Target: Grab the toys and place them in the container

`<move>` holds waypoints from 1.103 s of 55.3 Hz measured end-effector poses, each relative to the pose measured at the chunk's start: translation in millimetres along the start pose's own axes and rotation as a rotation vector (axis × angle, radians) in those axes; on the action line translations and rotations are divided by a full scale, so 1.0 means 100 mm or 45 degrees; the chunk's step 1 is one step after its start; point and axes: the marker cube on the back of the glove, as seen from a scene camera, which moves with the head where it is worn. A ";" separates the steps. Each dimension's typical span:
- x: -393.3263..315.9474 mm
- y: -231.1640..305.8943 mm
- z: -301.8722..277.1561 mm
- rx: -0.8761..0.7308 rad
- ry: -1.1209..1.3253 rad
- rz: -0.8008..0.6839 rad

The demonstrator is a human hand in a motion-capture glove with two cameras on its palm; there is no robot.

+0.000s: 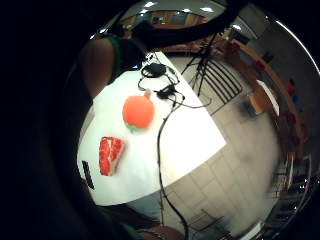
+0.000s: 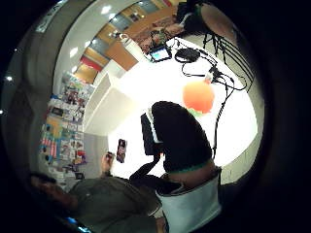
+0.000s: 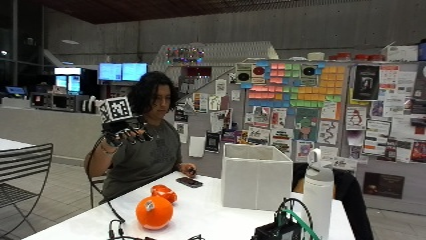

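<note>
A round orange toy (image 3: 154,212) (image 1: 138,111) (image 2: 198,96) stands on the white table (image 3: 200,220) near its front. Just behind it lies a red-topped cake-slice toy (image 3: 164,193) (image 1: 110,155). The white open-topped container (image 3: 256,175) (image 2: 104,104) stands further along the table. My gloved right hand (image 3: 126,134) is raised at shoulder height, well above and apart from the toys, with fingers relaxed and holding nothing. A black gloved finger (image 2: 177,136) covers part of the thumb side palm view. The bare left hand (image 3: 188,170) rests at the table's edge.
A dark phone (image 3: 190,182) (image 1: 87,174) (image 2: 121,150) lies by the left hand. A white bottle (image 3: 318,192) and a black device with cables (image 3: 283,227) (image 1: 160,75) stand at the table's near end. A metal chair (image 3: 23,170) is beside the table.
</note>
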 end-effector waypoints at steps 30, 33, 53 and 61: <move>-0.12 -0.36 0.68 -0.135 -0.037 0.009; -0.13 -0.43 0.94 -0.172 -0.025 0.017; 0.09 -0.70 2.55 -0.223 0.287 0.123; 0.14 -0.69 2.57 0.022 0.228 0.082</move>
